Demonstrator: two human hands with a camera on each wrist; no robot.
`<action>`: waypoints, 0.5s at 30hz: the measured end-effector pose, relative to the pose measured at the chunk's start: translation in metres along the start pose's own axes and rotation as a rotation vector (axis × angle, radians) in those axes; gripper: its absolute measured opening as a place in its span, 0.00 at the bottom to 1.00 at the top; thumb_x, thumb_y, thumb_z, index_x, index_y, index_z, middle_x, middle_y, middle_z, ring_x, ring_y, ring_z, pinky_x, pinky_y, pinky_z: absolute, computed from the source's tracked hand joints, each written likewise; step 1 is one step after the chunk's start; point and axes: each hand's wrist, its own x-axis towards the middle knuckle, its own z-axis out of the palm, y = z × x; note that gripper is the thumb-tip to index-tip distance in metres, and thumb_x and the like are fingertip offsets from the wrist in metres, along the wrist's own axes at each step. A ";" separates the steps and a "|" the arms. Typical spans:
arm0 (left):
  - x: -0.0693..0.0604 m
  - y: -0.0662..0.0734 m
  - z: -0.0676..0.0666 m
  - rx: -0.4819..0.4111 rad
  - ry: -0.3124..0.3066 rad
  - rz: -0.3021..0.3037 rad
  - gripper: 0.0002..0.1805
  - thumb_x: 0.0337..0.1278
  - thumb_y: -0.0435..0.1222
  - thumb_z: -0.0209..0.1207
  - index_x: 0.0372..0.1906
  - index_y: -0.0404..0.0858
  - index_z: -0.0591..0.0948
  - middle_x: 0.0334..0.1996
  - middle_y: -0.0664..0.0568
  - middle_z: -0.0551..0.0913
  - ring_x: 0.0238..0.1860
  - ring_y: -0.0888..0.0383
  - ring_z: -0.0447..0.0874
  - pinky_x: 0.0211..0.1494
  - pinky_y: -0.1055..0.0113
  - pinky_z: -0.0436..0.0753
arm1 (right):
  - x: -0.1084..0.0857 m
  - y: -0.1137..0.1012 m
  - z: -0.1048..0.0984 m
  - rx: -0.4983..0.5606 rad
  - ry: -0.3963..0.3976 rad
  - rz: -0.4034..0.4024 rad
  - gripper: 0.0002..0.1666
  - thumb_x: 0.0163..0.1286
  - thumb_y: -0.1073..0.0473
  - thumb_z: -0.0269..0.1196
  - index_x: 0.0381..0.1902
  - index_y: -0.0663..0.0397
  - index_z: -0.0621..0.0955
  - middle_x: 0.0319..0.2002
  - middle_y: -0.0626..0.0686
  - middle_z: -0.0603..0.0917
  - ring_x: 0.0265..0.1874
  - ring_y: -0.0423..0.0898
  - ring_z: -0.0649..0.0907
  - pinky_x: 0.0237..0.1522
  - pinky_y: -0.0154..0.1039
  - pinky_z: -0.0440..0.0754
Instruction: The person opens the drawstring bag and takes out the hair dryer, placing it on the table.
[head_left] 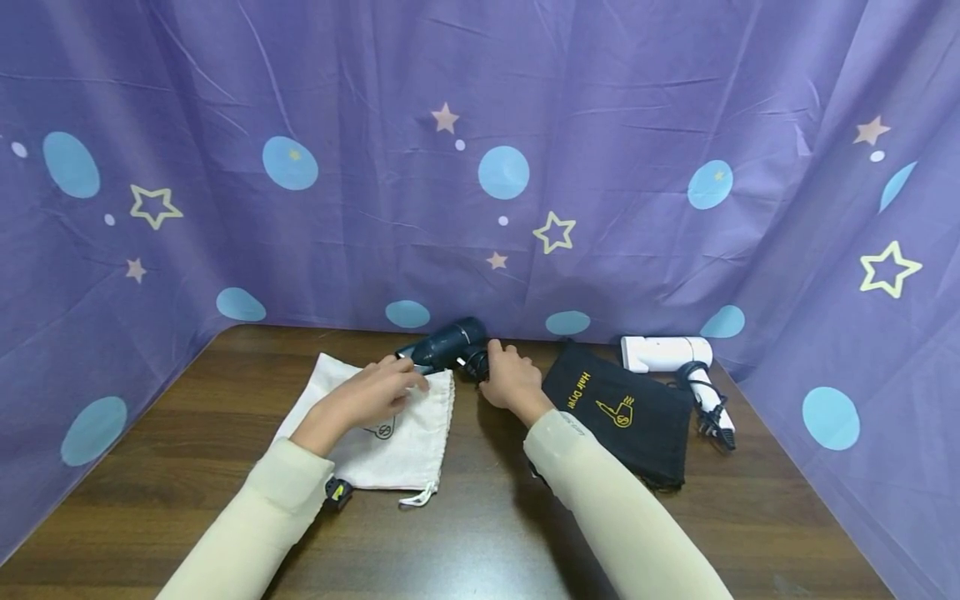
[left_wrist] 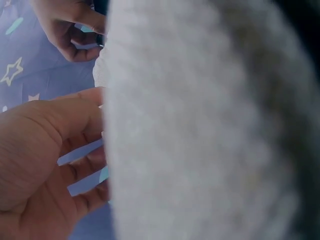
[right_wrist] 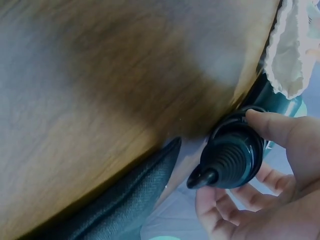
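Note:
A dark hair dryer (head_left: pixel 452 343) lies at the back of the table, its nozzle end by the upper edge of a white drawstring pouch (head_left: pixel 420 454). My right hand (head_left: pixel 513 379) grips the dryer's handle, where a black cord (right_wrist: pixel 232 150) is coiled; the thumb presses on the coil, with the other fingers curved round the far side. Over the white pouch is my left hand (head_left: pixel 378 387), fingers loosely bent and spread beside the nozzle. In the left wrist view pale cloth (left_wrist: pixel 190 125) fills much of the picture and hides those fingertips.
A black pouch (head_left: pixel 622 417) printed "Hair Dryer" lies to the right of my right hand. Beyond it sits a white hair dryer (head_left: pixel 663 354) with its cord wrapped round the handle. A purple curtain (head_left: pixel 420 225) rises behind the wooden table (head_left: pixel 420 550).

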 end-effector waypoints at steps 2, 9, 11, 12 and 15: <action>0.000 0.002 -0.002 0.004 -0.031 -0.018 0.17 0.60 0.27 0.64 0.52 0.44 0.86 0.45 0.52 0.81 0.45 0.50 0.76 0.47 0.53 0.77 | -0.001 0.002 -0.002 -0.002 -0.005 -0.020 0.36 0.69 0.48 0.68 0.69 0.51 0.68 0.57 0.61 0.78 0.52 0.63 0.80 0.49 0.58 0.81; 0.000 0.007 -0.005 0.020 -0.078 -0.054 0.17 0.62 0.31 0.66 0.56 0.44 0.85 0.46 0.53 0.80 0.47 0.50 0.75 0.48 0.53 0.76 | -0.007 0.008 -0.009 0.009 -0.018 -0.087 0.34 0.69 0.48 0.68 0.66 0.52 0.71 0.57 0.61 0.78 0.53 0.62 0.80 0.51 0.58 0.80; 0.000 0.009 -0.006 0.024 -0.080 -0.056 0.18 0.62 0.31 0.66 0.56 0.44 0.85 0.47 0.52 0.80 0.48 0.50 0.76 0.48 0.53 0.76 | -0.007 0.011 -0.008 0.004 -0.021 -0.103 0.33 0.68 0.49 0.69 0.66 0.52 0.72 0.57 0.60 0.78 0.53 0.62 0.80 0.51 0.58 0.80; 0.000 0.009 -0.006 0.024 -0.083 -0.057 0.18 0.61 0.31 0.66 0.56 0.44 0.85 0.47 0.52 0.80 0.48 0.50 0.76 0.47 0.53 0.76 | -0.008 0.011 -0.008 0.002 -0.023 -0.110 0.33 0.68 0.49 0.69 0.66 0.52 0.72 0.57 0.60 0.78 0.52 0.61 0.80 0.51 0.58 0.80; 0.000 0.010 -0.005 0.018 -0.106 -0.063 0.20 0.59 0.29 0.67 0.56 0.44 0.85 0.48 0.52 0.80 0.48 0.49 0.78 0.47 0.52 0.77 | -0.009 0.013 -0.008 -0.005 -0.027 -0.125 0.31 0.67 0.51 0.69 0.65 0.52 0.73 0.57 0.59 0.78 0.52 0.61 0.81 0.51 0.57 0.81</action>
